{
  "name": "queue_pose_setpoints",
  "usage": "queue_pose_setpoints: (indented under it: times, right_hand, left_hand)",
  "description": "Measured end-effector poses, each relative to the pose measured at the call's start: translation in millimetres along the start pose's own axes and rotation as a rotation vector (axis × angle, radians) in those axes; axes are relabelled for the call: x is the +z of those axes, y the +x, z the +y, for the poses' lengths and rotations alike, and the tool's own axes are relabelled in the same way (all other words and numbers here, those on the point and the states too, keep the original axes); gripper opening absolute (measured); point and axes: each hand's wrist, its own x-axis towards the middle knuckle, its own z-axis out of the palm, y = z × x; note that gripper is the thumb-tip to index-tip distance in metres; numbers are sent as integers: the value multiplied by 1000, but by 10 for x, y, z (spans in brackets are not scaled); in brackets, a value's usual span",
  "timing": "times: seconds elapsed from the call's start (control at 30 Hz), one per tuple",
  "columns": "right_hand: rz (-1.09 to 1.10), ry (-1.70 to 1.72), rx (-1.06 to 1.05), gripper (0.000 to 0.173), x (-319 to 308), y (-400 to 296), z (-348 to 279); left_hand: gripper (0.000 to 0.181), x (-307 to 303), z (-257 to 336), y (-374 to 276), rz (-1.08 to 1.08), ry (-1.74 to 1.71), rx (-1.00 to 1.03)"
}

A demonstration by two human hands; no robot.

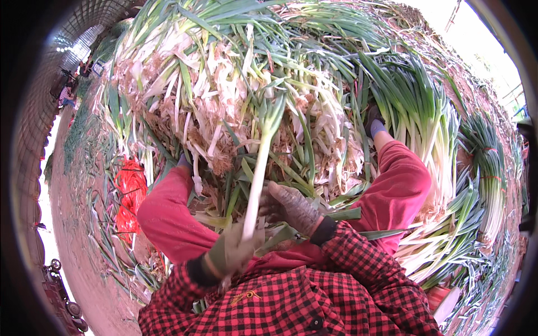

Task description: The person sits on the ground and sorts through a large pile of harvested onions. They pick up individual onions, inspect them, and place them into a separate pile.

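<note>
My left hand (233,250), in a worn glove and blurred, grips the lower white part of a long green onion (261,168). The stalk slants up and away from me, its split green leaves at the top. Beside the middle of the stalk is my right hand (290,208), also gloved, thumb raised and fingers loosely bent; whether its fingertips touch the stalk is unclear. In front of me lies a large heap of untrimmed green onions (218,92) with dry skins and dirty roots. Loose leaves (235,197) lie between my legs.
Cleaner green onions (428,138) lie in a pile by my right leg, with more stalks (437,239) nearer me. Farther right is a bundle tied with red bands (489,180). Red plastic twine (129,197) sits left of my left knee. A person (67,95) is far left.
</note>
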Motion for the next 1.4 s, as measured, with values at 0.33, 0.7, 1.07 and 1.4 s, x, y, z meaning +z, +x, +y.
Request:
queue_pose_setpoints:
  times: [0.33,0.7,1.07,1.4]
  right_hand:
    - [87,349,-67,25,565,-197,55]
    - [370,-189,-945,45,277,-1146,-1542]
    - [1561,-1717,-329,25,-3045,-3219,-3477]
    - [606,-1469,-429,17,-2159,1254,-2569]
  left_hand:
    - [32,-887,-351,-1123,-174,757,-359]
    - [17,543,361,1009,198,615,1034]
    - [23,463,-193,2011,-100,921,737]
    - [22,-653,-430,1567,-177,763,247]
